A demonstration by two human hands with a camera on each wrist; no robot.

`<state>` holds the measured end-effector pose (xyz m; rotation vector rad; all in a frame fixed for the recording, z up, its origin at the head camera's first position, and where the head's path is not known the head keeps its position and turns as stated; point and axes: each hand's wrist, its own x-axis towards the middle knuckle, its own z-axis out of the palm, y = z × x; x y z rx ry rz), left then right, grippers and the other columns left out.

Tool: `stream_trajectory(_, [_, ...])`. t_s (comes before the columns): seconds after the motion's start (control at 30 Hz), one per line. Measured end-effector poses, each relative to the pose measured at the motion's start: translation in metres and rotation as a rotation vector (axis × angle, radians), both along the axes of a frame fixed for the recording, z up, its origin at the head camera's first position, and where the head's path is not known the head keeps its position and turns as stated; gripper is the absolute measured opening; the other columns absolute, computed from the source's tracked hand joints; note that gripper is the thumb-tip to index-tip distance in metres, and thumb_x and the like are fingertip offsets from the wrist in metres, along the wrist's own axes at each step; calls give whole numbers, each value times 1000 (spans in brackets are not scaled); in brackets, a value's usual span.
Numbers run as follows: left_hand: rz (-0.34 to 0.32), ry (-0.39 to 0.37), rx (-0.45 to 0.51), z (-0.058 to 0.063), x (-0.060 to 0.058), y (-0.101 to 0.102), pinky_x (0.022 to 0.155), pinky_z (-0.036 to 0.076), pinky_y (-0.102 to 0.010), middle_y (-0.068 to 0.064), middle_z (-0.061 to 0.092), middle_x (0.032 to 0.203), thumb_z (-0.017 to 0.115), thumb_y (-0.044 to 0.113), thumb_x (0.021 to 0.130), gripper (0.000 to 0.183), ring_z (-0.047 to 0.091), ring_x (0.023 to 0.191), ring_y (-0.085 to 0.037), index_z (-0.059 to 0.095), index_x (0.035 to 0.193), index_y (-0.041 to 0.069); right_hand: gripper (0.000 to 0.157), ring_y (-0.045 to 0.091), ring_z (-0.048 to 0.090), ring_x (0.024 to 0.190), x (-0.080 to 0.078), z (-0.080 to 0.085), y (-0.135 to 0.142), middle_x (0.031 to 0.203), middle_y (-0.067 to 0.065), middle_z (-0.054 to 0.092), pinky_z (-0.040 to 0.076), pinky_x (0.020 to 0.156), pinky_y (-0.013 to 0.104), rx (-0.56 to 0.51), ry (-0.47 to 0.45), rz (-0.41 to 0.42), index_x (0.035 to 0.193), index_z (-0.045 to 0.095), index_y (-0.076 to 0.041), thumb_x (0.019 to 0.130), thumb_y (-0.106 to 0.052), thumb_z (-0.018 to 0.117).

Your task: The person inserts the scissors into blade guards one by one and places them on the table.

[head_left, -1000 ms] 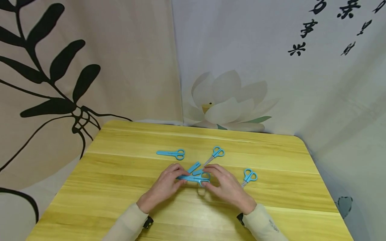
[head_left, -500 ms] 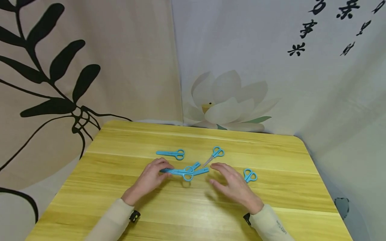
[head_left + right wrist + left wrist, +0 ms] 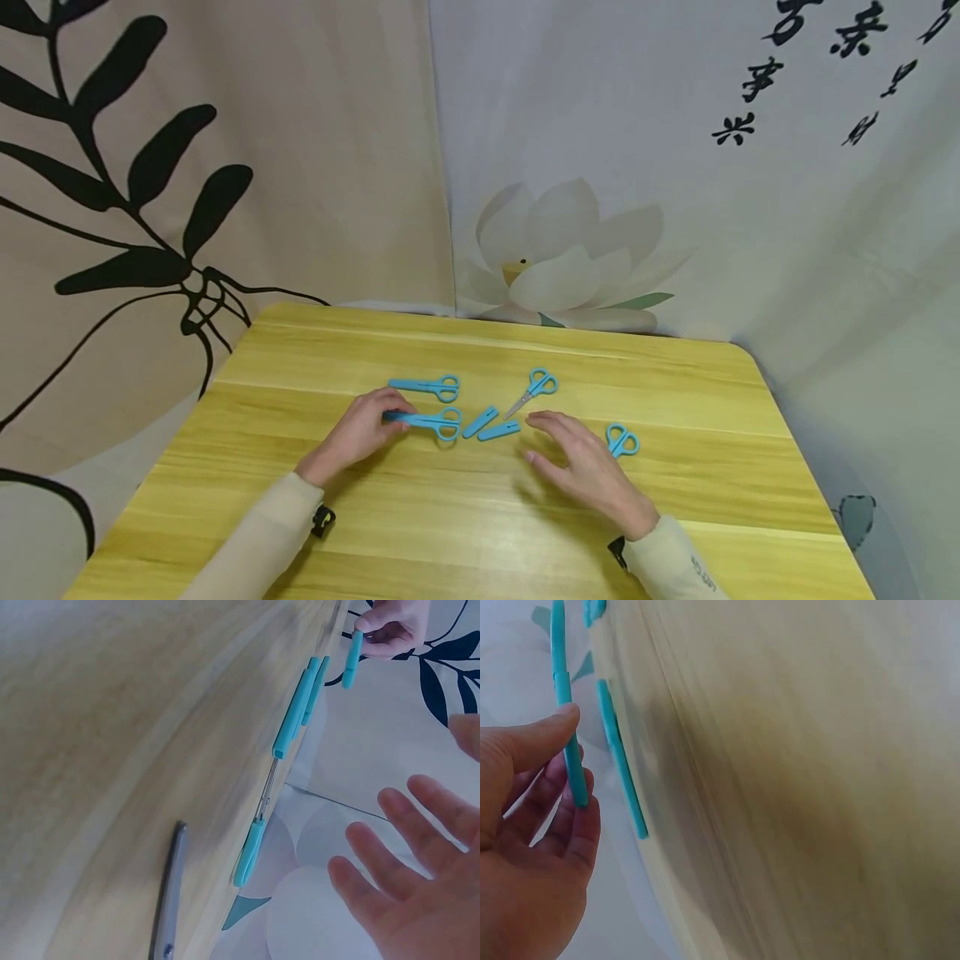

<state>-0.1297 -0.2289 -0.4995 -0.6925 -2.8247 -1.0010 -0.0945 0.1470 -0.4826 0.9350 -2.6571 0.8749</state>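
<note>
My left hand [image 3: 358, 435] pinches a pair of blue scissors [image 3: 442, 423] by its covered blade end, handles pointing right. The left wrist view shows thumb and fingers on the sheathed scissors [image 3: 560, 645], held off the table. My right hand [image 3: 588, 471] hovers over the table with spread, relaxed fingers and holds nothing. Two loose blue blade covers [image 3: 480, 422] lie between the hands. Behind my left hand lies another covered pair of blue scissors [image 3: 424, 385]. Scissors with bare blades [image 3: 542, 382] lie beyond my right fingertips.
Another pair of blue-handled scissors [image 3: 622, 438] lies right of my right hand, partly hidden by it; a bare blade [image 3: 169, 892] shows in the right wrist view. The wooden table [image 3: 450, 533] ends at a printed curtain [image 3: 352, 167] behind.
Both hands were on the covered scissors; the right hand has let go and drawn back right. My left hand has carried the scissors left, uncovering the two loose covers.
</note>
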Motion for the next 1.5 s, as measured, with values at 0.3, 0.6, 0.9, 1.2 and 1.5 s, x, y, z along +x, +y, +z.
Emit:
stream_trajectory(0.3, [7, -54, 13, -7, -11, -6, 78, 59, -39, 2, 70, 102, 83, 1, 86, 18, 66, 89, -17, 79, 101, 9, 45, 26, 61, 127, 2, -1, 0, 139, 5, 64, 52, 103, 47, 3, -3, -7, 134, 66, -10, 96, -31, 75])
stream_trajectory(0.6, [16, -85, 0, -12, -19, -10, 79, 57, -37, 1, 69, 98, 83, 2, 86, 18, 65, 90, -19, 80, 101, 9, 43, 25, 61, 127, 3, 0, -1, 139, 3, 64, 52, 103, 47, 3, -5, -14, 133, 67, -9, 97, -32, 75])
stream_trajectory(0.9, [31, -78, -50, -16, -23, -12, 80, 55, -38, 3, 68, 95, 84, 4, 86, 15, 64, 89, -19, 80, 99, 11, 41, 24, 60, 128, 4, -1, 0, 140, 2, 63, 51, 104, 46, 10, -12, -27, 132, 68, -10, 97, -31, 74])
stream_trajectory(1.2, [20, -106, -110, -15, -22, -13, 82, 54, -40, -1, 65, 100, 82, 7, 89, 18, 61, 91, -18, 77, 106, 7, 42, 26, 60, 128, 2, -3, 4, 140, 4, 63, 51, 104, 48, 3, -7, -22, 132, 68, -9, 97, -30, 75])
stream_trajectory(1.5, [25, -53, -119, -5, -5, -2, 102, 50, -55, -15, 63, 131, 80, 24, 94, 49, 59, 121, -37, 65, 134, 1, 46, 32, 52, 138, -1, 1, 27, 148, 4, 57, 45, 108, 57, 24, -97, -47, 138, 64, -11, 99, -33, 73])
